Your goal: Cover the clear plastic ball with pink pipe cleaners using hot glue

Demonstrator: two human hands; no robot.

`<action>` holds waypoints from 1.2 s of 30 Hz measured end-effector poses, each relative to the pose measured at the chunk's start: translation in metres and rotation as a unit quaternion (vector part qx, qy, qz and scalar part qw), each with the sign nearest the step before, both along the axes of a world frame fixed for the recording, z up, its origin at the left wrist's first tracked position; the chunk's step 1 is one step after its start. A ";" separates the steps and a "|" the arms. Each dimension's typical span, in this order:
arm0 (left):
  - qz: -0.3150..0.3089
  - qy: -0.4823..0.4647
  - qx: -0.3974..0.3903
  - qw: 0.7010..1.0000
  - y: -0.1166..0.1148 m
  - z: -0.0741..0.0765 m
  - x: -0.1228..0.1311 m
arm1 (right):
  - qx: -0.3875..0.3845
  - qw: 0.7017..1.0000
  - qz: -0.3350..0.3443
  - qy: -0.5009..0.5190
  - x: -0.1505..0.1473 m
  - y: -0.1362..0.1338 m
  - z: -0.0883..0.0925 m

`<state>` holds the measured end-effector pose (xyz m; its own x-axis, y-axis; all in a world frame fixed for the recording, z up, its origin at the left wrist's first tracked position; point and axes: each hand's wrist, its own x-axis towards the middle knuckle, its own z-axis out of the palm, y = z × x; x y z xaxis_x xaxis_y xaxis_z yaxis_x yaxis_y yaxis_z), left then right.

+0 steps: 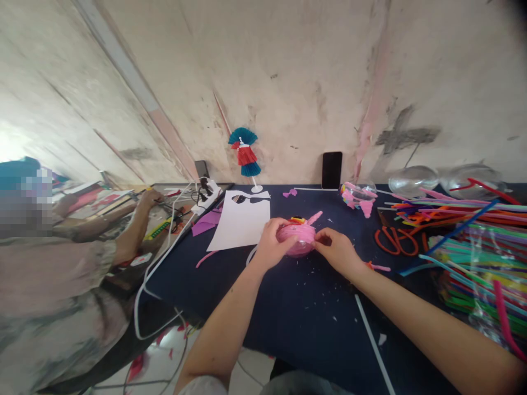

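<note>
A round clear plastic ball wrapped in pink pipe cleaner (297, 235) is between my two hands above the dark blue table. A pink stem sticks out at its upper right, and a small yellow, red and black piece sits on top. My left hand (272, 242) wraps its left side, thumb across the front. At the right edge my right hand (336, 251) pinches with thumb and forefinger; any loose pipe cleaner end there is hidden by the fingertips. Just behind lies a similar clear ball with pink pieces (357, 195).
White paper (242, 222) with dark cut-outs lies left, by a power strip (208, 198). Orange-handled scissors (396, 241) and pipe cleaner bundles (481, 274) are right. A phone (331, 170) and a paper-skirted figure (247, 156) stand by the wall. Another person's hand (151, 197) works at far left.
</note>
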<state>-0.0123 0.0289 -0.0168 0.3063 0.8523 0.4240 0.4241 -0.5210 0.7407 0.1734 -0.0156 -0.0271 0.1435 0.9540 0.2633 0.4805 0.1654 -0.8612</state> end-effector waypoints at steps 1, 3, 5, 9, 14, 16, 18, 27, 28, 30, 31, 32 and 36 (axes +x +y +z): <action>0.002 -0.001 -0.002 1.000 0.000 0.000 0.000 | 0.002 1.000 0.000 -0.001 0.000 0.001 0.000; 0.003 -0.005 -0.003 1.000 0.000 -0.001 0.000 | 0.002 1.000 0.005 -0.006 0.001 0.002 -0.001; 0.001 -0.007 0.000 1.000 0.001 -0.002 -0.001 | -0.005 1.000 0.011 -0.007 0.002 0.002 0.000; -0.008 -0.019 0.014 1.000 0.002 -0.004 -0.002 | -0.013 1.000 0.006 -0.011 0.003 0.001 0.000; -0.041 -0.095 -0.013 0.995 0.003 -0.012 0.005 | 0.044 0.998 -0.009 -0.043 0.009 -0.002 0.005; -0.053 -0.136 -0.048 0.988 0.003 -0.015 0.010 | 0.065 0.995 -0.011 -0.070 0.012 -0.002 0.008; -0.065 -0.159 -0.081 0.982 0.003 -0.016 0.013 | 0.074 0.993 -0.011 -0.092 0.014 -0.002 0.010; 0.005 -0.115 -0.085 0.990 -0.004 -0.008 0.017 | 0.082 0.987 -0.005 -0.141 0.006 -0.004 0.009; 0.013 -0.112 -0.080 0.990 -0.005 -0.008 0.018 | 0.089 0.986 -0.005 -0.142 0.004 -0.004 0.009; 0.024 -0.102 -0.077 0.992 -0.007 -0.009 0.020 | 0.100 0.984 -0.006 -0.144 0.002 -0.004 0.009; 0.028 -0.094 -0.079 0.992 -0.007 -0.009 0.021 | 0.103 0.984 -0.005 -0.145 0.002 -0.004 0.009; 0.033 -0.086 -0.083 0.992 -0.007 -0.009 0.021 | 0.104 0.984 -0.001 -0.145 0.003 -0.004 0.009; 0.047 -0.087 -0.109 0.989 -0.003 -0.011 0.018 | 0.120 0.983 0.023 -0.135 0.011 -0.004 0.010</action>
